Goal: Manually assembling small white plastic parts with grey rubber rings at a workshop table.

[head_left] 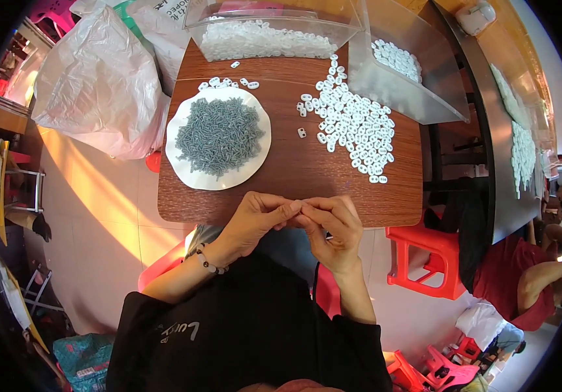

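My left hand (255, 219) and right hand (336, 228) meet at the table's near edge, fingertips drawn together; whatever they may grip is hidden, so I cannot tell. Beyond them on the brown wood-grained table (287, 160), to the right, white pieces (356, 124) lie spread in a loose heap: small, rounded and oblong, each with two hole-like marks. To my left, a white plate (222, 183) with a wavy rim carries a mound of slim grey-blue pieces (219, 137), ribbed like little springs. At the far edge, a clear box (349, 34) holds whitish translucent bits (268, 40); the cloudy bin (411, 98) on its right holds more white two-marked pieces.
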### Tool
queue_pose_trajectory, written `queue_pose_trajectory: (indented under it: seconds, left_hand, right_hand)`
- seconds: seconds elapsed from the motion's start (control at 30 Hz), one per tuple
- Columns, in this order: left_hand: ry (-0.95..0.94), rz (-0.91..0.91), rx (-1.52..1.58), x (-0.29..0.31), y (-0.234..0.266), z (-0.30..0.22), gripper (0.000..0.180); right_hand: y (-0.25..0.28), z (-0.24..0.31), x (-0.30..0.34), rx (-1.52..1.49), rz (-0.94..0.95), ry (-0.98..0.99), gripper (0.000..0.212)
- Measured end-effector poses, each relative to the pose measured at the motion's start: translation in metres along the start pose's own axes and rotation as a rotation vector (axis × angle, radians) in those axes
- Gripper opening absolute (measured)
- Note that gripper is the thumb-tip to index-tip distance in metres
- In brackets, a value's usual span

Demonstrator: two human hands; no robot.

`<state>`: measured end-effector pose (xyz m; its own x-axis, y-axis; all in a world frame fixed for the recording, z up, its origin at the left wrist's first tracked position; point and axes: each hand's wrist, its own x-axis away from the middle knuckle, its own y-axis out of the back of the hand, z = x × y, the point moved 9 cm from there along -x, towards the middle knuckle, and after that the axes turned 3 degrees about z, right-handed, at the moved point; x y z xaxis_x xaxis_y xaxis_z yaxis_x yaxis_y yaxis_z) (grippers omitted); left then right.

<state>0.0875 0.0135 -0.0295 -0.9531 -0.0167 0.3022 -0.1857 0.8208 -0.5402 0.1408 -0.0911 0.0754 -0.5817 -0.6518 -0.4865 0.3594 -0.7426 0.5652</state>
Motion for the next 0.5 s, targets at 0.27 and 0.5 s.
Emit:
queue_pose_trajectory:
  seconds: [0.27, 0.5]
  left_hand:
    - [-0.092, -0.036, -0.179, 0.003, -0.006, -0.008, 0.027]
    - [-0.127, -0.099, -0.349, 0.004, -0.002, -0.017, 0.023]
  right_hand:
    - [-0.021, -0.041, 0.021, -0.334, 0.110, -0.459, 0.014]
    - [-0.029, -0.055, 0.034, -0.459, 0.059, -0.591, 0.011]
